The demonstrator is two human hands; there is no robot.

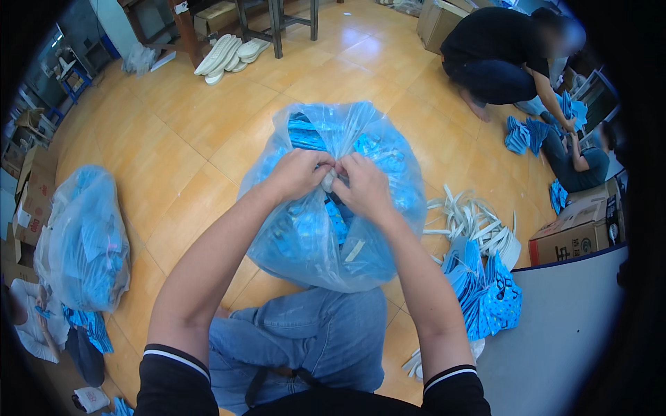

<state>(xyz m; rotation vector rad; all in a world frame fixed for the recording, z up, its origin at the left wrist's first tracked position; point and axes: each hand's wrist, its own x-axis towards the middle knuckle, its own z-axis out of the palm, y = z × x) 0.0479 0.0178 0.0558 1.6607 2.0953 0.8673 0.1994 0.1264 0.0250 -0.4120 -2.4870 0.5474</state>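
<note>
Here, the fingers (320, 159) of the left hand (300, 175) and right hand (366, 186) pinch the gathered neck (329, 182) of a clear bag (312, 232) of blue pieces (309, 132), sitting on the floor (187, 159) before denim-clad legs (305, 340); farther right, a carton (574, 232) bears dark printing.

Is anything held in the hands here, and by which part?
Yes: the left hand and right hand both pinch the translucent plastic bag at its gathered, bunched-up mouth.

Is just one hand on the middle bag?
No, the left hand and right hand both pinch the bag at its top.
</note>
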